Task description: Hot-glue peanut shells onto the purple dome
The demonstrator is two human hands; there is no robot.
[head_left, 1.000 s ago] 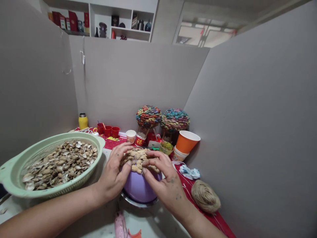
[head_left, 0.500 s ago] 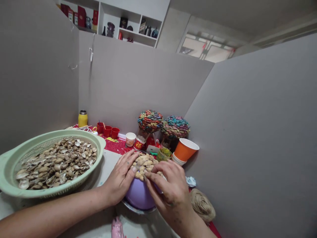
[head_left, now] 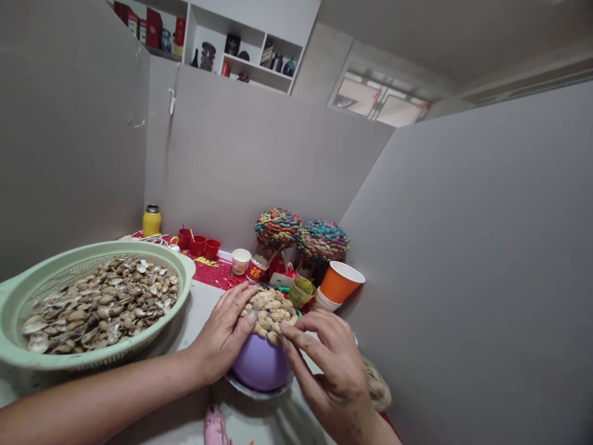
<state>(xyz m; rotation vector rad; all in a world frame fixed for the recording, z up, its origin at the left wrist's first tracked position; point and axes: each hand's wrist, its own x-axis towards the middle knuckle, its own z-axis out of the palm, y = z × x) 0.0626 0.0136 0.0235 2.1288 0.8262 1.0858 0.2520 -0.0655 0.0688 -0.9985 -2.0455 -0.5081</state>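
Observation:
A smooth purple dome (head_left: pixel 260 364), perhaps a balloon or an upturned bowl, sits on a round dish (head_left: pixel 262 393) in front of me. Whole peanuts in their shells (head_left: pixel 266 308) are packed over its top. My left hand (head_left: pixel 227 337) lies along the dome's left side with the fingers stretched out, steadying it. At the lower right edge of the peanut layer, the thumb and forefinger of my right hand (head_left: pixel 331 361) come together on a peanut (head_left: pixel 274 338). The other right fingers are bent, and part of the dome's right side is hidden behind them.
A green colander (head_left: pixel 188 266) of shells stands at left. Behind are red cups (head_left: pixel 198 246), paper cups (head_left: pixel 241 262), two colourful domed pieces (head_left: pixel 278 228) and an orange cup (head_left: pixel 341 283). A pink bag-like item (head_left: pixel 215 426) lies in front. Grey panels (head_left: pixel 259 142) enclose the table.
My right hand has shifted slightly right and away from the peanut layer, showing more of its edge. My left hand stays against the dome. The view has tilted slightly.

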